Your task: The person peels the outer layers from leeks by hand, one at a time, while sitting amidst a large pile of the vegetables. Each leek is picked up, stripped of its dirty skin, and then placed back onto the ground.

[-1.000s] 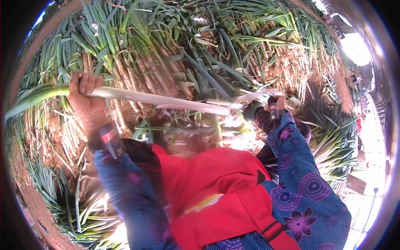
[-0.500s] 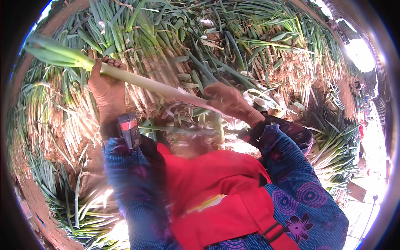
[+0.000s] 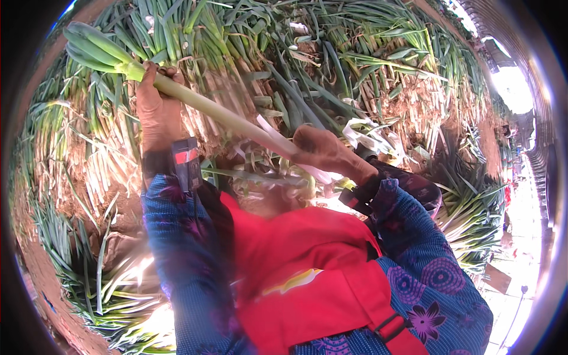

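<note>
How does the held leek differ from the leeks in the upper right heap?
The held leek is one lifted stalk; the heap leeks are many, packed together. The held leek's stalk looks smooth and pale, while the heap leeks' stalks look rougher and browner. Both have green leaves.

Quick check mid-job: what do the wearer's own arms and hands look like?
The left hand and right hand are ungloved. The left sleeve and right sleeve are blue with purple motifs, ringed circles showing on the right one. On the left is a dark wrist device with a red patch; on the right, a dark wristband, its details unclear.
</note>
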`<state>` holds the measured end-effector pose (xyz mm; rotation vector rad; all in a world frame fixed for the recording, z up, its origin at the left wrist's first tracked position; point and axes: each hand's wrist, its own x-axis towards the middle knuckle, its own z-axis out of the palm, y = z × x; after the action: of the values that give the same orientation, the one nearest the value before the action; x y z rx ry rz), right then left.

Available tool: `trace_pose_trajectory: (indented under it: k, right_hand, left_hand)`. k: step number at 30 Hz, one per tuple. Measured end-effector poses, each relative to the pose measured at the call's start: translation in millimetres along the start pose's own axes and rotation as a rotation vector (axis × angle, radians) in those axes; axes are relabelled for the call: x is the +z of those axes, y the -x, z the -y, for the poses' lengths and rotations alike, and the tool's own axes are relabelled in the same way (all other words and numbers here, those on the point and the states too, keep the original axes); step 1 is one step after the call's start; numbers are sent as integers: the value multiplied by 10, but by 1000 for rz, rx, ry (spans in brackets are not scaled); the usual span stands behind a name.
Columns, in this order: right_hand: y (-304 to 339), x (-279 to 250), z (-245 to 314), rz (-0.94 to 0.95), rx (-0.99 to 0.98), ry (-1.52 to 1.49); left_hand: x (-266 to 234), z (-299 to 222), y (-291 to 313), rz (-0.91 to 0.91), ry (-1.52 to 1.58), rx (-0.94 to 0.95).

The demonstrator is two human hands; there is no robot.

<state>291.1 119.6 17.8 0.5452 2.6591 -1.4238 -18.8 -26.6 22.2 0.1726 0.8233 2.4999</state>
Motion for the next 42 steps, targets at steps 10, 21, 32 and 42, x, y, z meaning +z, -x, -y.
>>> trace_pose_trajectory:
  k: [10,21,32,42]
  right_hand:
    - [133,-205,-253,-197,-105,-830]
    - [521,-818,-1805,-499,248,-1101]
    - [387,-356,-451,42,123,90]
    - [262,-66,-438,257,-33,466]
  left_hand:
    - [-161,-77,-138,54,24,6]
    - [-230,-185,-142,96,105,6]
    - [-136,-155,-129,122,42,16]
    - [16,-84,-50,217,8,-29]
